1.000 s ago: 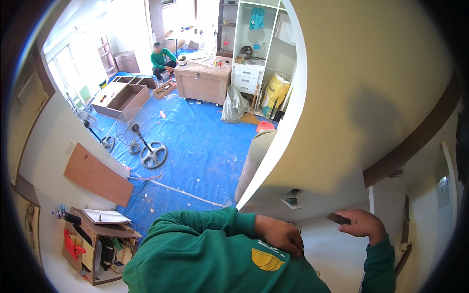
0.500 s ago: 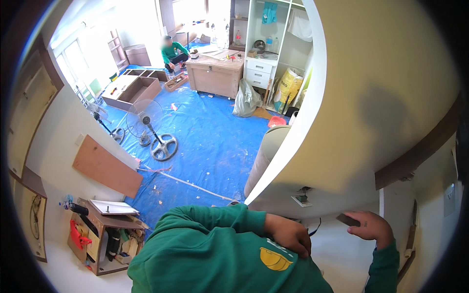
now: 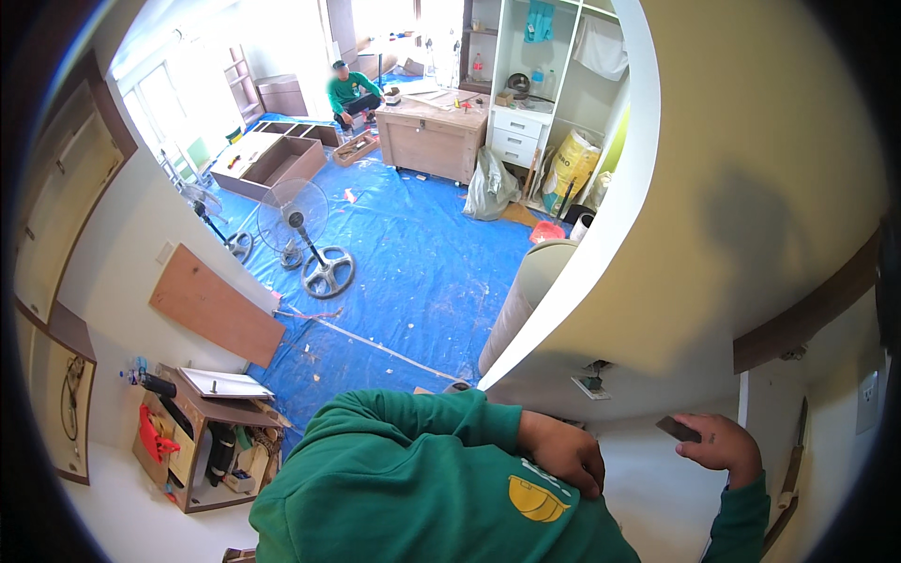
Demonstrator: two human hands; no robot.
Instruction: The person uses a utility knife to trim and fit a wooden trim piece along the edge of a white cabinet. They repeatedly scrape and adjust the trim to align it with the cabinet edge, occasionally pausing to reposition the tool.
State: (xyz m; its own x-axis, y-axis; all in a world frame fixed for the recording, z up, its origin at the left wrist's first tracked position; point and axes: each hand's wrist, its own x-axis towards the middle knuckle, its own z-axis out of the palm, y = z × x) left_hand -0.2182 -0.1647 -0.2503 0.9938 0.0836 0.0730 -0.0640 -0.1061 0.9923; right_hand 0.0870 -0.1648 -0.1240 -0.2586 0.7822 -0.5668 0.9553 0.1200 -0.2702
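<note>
My right hand (image 3: 721, 445) is raised at the lower right, its fingers closed around one end of a small dark flat block (image 3: 678, 430). The block's other end sticks out toward the left, close to the pale wall. My left hand (image 3: 563, 454) is bent in across the chest of my green sweatshirt (image 3: 394, 479), with its fingers curled downward. Whatever those fingers may hold is hidden. Just beyond the hands, an open wall box (image 3: 593, 385) with wires shows in the wall.
A blue sheet (image 3: 413, 253) covers the floor, with a standing fan (image 3: 298, 221) on it. A wooden chest (image 3: 430, 141) and a crouching co-worker (image 3: 349, 92) are at the back. At the left are a leaning board (image 3: 216, 305) and a tool-filled cabinet (image 3: 202, 413). A rolled sheet (image 3: 526, 291) stands by the wall.
The view has shifted slightly, so the room appears farther right. My right hand still holds the block near the wall, and my left hand stays curled at my chest.
</note>
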